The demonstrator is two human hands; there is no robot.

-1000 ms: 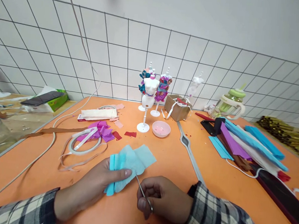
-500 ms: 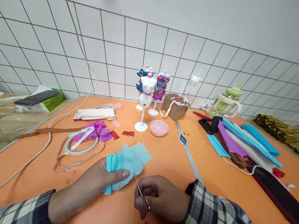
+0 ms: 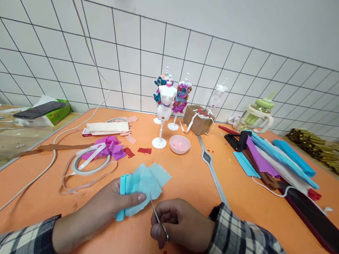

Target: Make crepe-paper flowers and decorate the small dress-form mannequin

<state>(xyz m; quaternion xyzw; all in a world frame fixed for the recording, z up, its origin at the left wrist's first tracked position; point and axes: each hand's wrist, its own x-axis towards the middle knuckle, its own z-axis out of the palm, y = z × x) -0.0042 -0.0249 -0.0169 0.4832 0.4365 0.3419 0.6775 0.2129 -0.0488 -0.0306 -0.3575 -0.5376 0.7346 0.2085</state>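
Light-blue crepe paper [image 3: 148, 180], partly rolled at its left side, is pinched under the thumb of my left hand [image 3: 119, 202]. A loose corner of the sheet fans out to the upper right. My right hand [image 3: 177, 223] is closed round the handles of small metal scissors [image 3: 157, 218], whose tip meets the lower right edge of the paper near my left thumb. Whether the blades are apart I cannot make out. Ahead of the paper lie two red paper scraps [image 3: 144, 150]. A small white dress form [image 3: 166, 98] stands beyond them beside a pink bowl [image 3: 179, 144].
At left lie a roll of white tape [image 3: 77, 168], purple crepe paper [image 3: 111, 147] and a long cable [image 3: 39, 174]. A cardboard box [image 3: 198, 122] and a green-lidded bottle [image 3: 257, 114] stand at the back. Folded coloured papers [image 3: 284, 159] and a dark long case [image 3: 317, 221] lie at right.
The view has shifted very slightly, moving everything a little to the left. Both hands keep nearly the same pose, with paper and scissors still held.
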